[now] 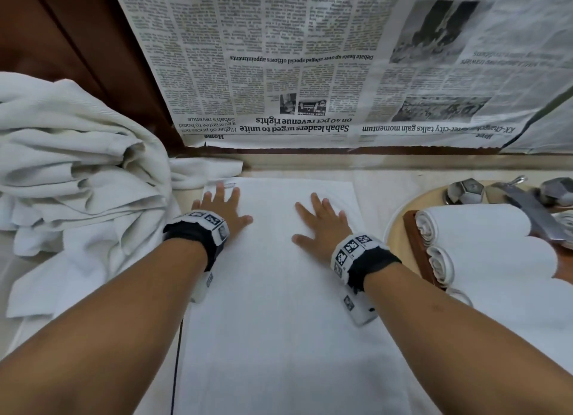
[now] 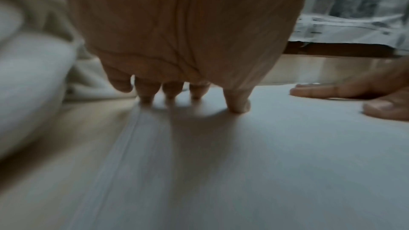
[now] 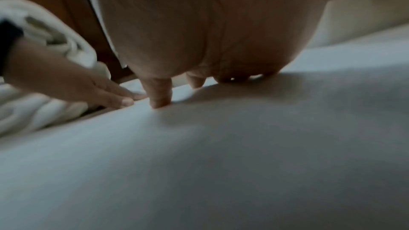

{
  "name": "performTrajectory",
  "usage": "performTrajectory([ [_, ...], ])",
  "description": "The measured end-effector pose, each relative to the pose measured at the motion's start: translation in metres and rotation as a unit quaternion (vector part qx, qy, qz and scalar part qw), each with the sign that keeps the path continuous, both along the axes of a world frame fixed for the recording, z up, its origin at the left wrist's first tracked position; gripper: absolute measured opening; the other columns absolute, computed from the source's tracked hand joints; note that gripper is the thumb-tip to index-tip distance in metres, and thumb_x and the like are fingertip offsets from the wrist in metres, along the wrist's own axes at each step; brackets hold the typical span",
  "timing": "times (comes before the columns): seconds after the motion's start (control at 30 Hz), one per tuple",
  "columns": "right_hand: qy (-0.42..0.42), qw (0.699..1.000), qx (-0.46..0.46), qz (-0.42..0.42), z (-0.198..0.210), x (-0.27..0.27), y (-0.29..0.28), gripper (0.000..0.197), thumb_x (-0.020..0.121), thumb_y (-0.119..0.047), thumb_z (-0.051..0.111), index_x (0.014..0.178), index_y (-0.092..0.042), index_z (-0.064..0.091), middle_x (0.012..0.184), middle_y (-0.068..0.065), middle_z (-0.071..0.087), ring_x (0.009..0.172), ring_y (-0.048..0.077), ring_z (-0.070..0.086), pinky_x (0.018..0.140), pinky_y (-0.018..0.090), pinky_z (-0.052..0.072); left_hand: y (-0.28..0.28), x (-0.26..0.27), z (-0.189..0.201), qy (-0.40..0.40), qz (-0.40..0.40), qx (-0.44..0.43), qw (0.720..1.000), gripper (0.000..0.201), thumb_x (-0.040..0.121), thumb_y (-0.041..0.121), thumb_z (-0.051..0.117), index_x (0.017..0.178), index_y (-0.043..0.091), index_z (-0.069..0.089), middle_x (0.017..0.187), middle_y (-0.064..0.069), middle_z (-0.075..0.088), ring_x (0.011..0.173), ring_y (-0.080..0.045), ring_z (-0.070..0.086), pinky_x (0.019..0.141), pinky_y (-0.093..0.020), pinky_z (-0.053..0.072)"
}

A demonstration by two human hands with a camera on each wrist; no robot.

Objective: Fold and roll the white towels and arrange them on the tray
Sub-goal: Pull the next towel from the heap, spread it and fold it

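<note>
- Head: your left hand [image 1: 221,211] and right hand [image 1: 322,225] lie flat, fingers spread, on the far end of the towel [image 1: 279,306]; it runs back toward you between your arms. Rolls [image 1: 483,225] sit on the tray [image 1: 415,244] to your right.
- Left wrist: fingertips [image 2: 236,107] press the towel's left edge.
- Right wrist: thumb [image 3: 159,99] presses cloth; nothing gripped.
</note>
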State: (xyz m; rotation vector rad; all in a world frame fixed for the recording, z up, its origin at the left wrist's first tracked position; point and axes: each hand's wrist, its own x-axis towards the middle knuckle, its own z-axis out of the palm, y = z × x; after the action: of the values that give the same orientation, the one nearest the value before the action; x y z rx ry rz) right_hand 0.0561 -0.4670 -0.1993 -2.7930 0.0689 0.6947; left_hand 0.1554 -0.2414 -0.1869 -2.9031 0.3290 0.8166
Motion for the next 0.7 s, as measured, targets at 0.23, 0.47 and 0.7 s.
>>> performTrajectory([
  [0.23, 0.010, 0.999, -0.010, -0.035, -0.001, 0.017, 0.006, 0.079, 0.097, -0.056, 0.043, 0.158, -0.036, -0.003, 0.163, 0.002, -0.026, 0.151, 0.026, -0.018, 0.120, 0.053, -0.003, -0.031, -0.036, -0.002, 0.035, -0.043, -0.087, 0.995, 0.077, 0.099, 0.048, 0.045, 0.157, 0.022, 0.002, 0.164, -0.009, -0.011, 0.151, -0.031, -0.002, 0.118, -0.051, 0.021],
  [0.47, 0.003, 1.000, -0.018, -0.021, 0.013, 0.020, 0.028, 0.076, 0.101, -0.048, 0.041, 0.158, -0.033, -0.007, 0.162, 0.005, -0.027, 0.151, 0.026, -0.017, 0.121, 0.051, -0.003, -0.020, -0.026, 0.002, 0.012, -0.047, -0.161, 0.986, 0.066, 0.104, 0.040, 0.036, 0.158, 0.021, 0.002, 0.165, -0.005, -0.008, 0.152, -0.028, -0.002, 0.121, -0.047, 0.014],
  [0.7, 0.024, 0.990, -0.055, -0.128, 0.000, 0.029, -0.016, 0.074, 0.101, -0.058, 0.028, 0.158, -0.029, -0.010, 0.162, 0.007, -0.028, 0.151, 0.030, -0.018, 0.121, 0.051, -0.002, 0.024, -0.021, -0.015, 0.008, 0.132, -0.087, 0.987, 0.083, 0.097, 0.064, 0.030, 0.154, 0.027, -0.017, 0.158, -0.009, -0.031, 0.148, -0.033, -0.020, 0.120, -0.050, -0.002],
])
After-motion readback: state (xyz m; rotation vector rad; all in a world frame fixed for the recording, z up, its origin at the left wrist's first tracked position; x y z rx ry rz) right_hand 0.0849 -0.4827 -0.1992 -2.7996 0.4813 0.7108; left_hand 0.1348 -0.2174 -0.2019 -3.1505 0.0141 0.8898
